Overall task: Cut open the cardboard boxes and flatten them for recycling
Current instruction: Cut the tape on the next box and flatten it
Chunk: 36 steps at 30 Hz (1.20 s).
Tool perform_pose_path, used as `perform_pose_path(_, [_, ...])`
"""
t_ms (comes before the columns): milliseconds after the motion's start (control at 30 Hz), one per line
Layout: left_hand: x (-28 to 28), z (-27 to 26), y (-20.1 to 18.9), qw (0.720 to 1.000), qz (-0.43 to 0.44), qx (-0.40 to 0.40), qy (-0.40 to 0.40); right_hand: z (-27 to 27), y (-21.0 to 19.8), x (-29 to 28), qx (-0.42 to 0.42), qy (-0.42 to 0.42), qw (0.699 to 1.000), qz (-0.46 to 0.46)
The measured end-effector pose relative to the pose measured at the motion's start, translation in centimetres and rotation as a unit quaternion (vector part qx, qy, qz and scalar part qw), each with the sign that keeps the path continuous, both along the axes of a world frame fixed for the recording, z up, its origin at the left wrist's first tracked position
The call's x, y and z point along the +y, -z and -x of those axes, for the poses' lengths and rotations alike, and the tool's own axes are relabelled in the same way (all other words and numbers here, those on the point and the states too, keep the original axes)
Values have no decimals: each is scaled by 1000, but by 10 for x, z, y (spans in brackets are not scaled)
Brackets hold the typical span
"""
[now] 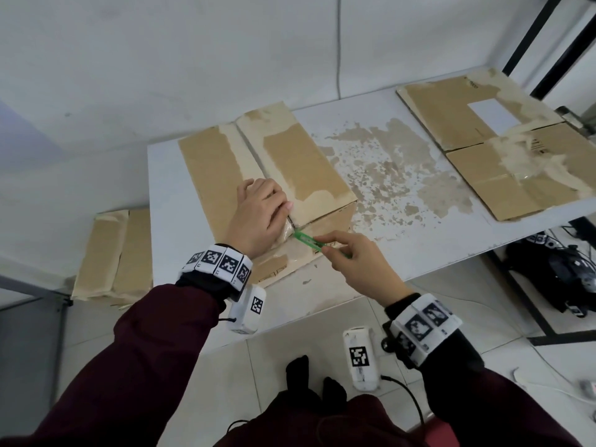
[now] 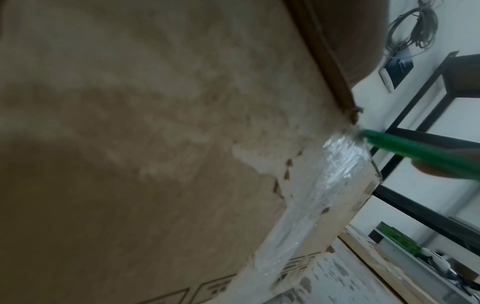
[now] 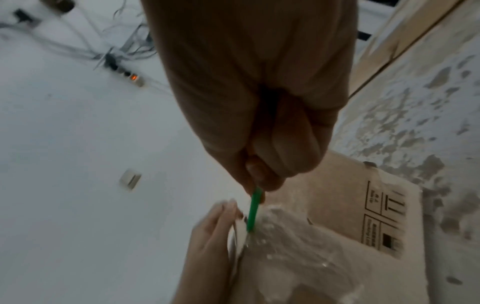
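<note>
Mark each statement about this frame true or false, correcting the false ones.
1. The right hand holds a green utility knife. True.
2. The knife tip meets clear tape at the box seam. True.
3. The left hand hangs off the box. False: it rests on the box top beside the seam.
4. Flattened cardboard lies at the table's far right. True.
5. The knife handle is red. False: green.

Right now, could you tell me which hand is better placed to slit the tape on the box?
The right hand: it already holds the green cutter at the tape, while the left hand steadies the box.
</note>
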<state>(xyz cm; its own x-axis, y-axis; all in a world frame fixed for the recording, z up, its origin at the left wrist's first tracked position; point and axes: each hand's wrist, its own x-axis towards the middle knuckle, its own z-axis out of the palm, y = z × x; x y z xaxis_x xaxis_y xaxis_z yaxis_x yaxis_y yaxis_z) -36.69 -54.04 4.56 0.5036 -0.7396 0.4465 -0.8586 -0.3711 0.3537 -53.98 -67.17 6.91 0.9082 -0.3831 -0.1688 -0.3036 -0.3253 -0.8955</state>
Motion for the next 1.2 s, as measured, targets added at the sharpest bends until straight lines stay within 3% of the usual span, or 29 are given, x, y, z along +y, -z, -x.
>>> perform_pose_path(233, [1, 5, -4, 1000, 13, -18, 3, -6, -3, 4, 6, 15, 999, -45])
perform_pose_path(400, [-4, 7, -11, 998, 49, -8, -25, 1, -4, 19, 38, -85, 992, -83])
perform_pose_path(567, [-3, 2, -1, 999, -31, -25, -18, 13, -11, -12, 3, -4, 992, 125])
perform_pose_path(667, [-4, 11, -3, 988, -110, -77, -74, 14, -13, -26, 7, -2, 981, 193])
perform_pose_path(733, [-10, 22, -10, 981, -131, -32, -141, 12, -13, -24, 19, -28, 977, 211])
perform_pose_path(800, [-16, 29, -15, 966, -142, 75, -203, 8, -10, -19, 32, -54, 972, 227])
perform_pose_path(900, [-19, 22, -13, 925, -57, 288, -242, 4, -10, -16, 37, -66, 964, 255])
perform_pose_path(967, [-20, 15, -6, 896, 2, 378, -235, 5, -12, -16, 30, -61, 959, 275])
perform_pose_path(1133, [-23, 15, 0, 874, 56, 419, -240, 9, -19, -2, -1, -42, 937, 346])
perform_pose_path(1200, [-24, 18, 0, 882, 48, 397, -249, 13, -20, -1, -14, -30, 939, 343])
